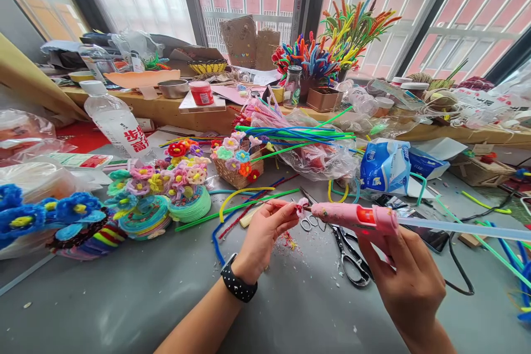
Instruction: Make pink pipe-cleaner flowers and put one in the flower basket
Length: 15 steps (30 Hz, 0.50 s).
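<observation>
We are gluing a small pink flower [301, 208] that sits on the tip of a thin red stem [279, 206]. It is up in the air, just above the grey counter [136, 293], between our 2 hands. Our left hand [265, 235] pinches the stem tight between thumb and fingers, so its grip is narrow and full. Our right hand [409, 279] is wrapped around the handle of the pink glue gun [352, 217], a closed grip. The nose of the gun touches the flower or is just beside it; we cannot tell which. A clear glue stick [464, 228] pokes out the back.

We think this flower is partly made and is only now getting its glue. Red crumbs [289, 241] lie under it. 2 pairs of scissors [352, 257] lie open just below the gun.

Lots of work looks done already: a basket of flowers [237, 163] and round flower mats [166, 193] stand to the left, with blue flowers [25, 213] past them. Many loose fuzzy sticks [294, 135] are not used yet, so more flowers could be made.
</observation>
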{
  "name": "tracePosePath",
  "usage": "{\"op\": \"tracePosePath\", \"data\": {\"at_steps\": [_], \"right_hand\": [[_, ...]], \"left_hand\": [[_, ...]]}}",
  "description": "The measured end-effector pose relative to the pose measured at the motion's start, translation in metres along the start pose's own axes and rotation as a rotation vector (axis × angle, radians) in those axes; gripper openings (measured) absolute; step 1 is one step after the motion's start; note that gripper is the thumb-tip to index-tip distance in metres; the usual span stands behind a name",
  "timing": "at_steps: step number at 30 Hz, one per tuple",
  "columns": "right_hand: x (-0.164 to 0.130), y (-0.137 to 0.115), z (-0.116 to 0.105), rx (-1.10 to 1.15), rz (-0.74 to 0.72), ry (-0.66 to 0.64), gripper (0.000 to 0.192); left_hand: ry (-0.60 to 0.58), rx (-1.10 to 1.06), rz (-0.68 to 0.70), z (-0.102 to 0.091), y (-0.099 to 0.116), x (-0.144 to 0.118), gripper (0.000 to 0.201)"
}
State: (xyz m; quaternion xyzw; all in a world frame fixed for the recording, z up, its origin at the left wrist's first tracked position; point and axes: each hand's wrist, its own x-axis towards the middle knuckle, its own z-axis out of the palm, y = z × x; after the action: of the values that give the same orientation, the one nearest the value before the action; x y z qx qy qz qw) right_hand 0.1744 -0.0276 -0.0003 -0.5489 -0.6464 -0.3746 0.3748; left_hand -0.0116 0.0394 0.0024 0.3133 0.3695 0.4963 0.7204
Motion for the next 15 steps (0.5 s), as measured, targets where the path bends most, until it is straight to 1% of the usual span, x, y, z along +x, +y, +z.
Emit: {"op": "tracePosePath", "data": {"at_steps": [7, 15], "right_hand": [[0.0003, -0.0004, -0.0003, 0.004, 0.000, -0.002, 0.043], [-0.0009, 0.0011, -0.0021, -0.019, 0.047, -0.002, 0.042]], "left_hand": [[0.010, -0.011, 0.017, 0.0016, 0.0004, -0.0005, 0.015], [-0.003, 0.003, 0.014, 0.0011, 0.0000, -0.0003, 0.015]]}}
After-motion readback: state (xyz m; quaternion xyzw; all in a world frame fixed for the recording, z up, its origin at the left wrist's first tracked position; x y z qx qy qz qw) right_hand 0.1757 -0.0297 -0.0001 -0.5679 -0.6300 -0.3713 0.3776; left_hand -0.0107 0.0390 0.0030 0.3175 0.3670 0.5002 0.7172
